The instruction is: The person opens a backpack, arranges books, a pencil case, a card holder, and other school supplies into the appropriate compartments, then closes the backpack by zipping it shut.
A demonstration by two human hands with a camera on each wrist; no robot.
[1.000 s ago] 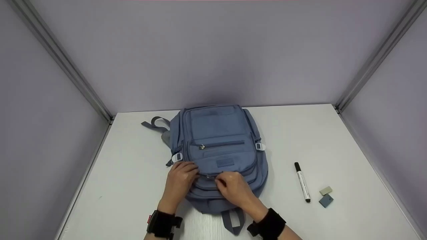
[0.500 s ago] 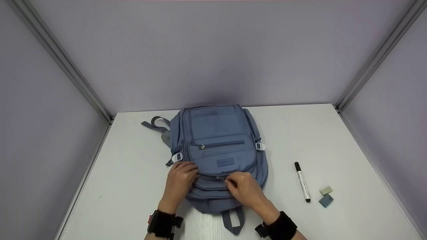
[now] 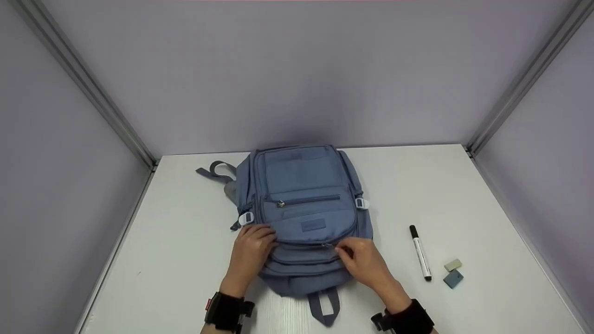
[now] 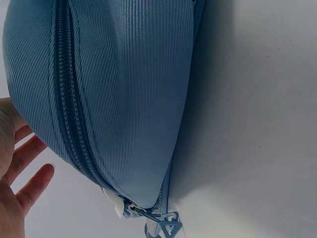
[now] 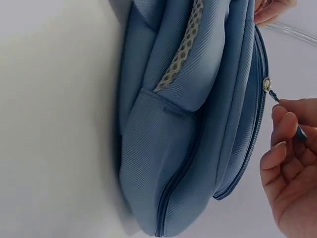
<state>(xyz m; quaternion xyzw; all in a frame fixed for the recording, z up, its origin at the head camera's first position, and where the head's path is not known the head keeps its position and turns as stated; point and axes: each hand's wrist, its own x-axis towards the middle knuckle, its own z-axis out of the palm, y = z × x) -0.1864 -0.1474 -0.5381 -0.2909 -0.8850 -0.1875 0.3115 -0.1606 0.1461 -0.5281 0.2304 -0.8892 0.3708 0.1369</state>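
Observation:
A blue backpack (image 3: 301, 174) lies front side up on the white table, its top loop toward the person. The person's left hand (image 3: 253, 248) grips the near left edge of its front pocket; in the left wrist view some fingertips are hidden behind the fabric. On the right of the same pocket, the right hand (image 3: 364, 260) pinches a zipper pull (image 5: 275, 95) between thumb and curled fingers. The cord runs taut from a metal slider (image 5: 267, 84) on the pocket's curved zipper. A second zipper (image 3: 311, 201) crosses the bag higher up.
Right of the backpack lie a whiteboard marker (image 3: 421, 255), a small pale green block (image 3: 453, 265) and a dark blue-grey square piece (image 3: 453, 279). A loose strap (image 3: 216, 171) sticks out at the left. Grey panels (image 3: 297, 69) wall the table at the back and sides.
My right hand has moved steadily to the right along the front pocket, taking the zipper pull and slider with it. The left hand has stayed in place; the backpack has barely shifted.

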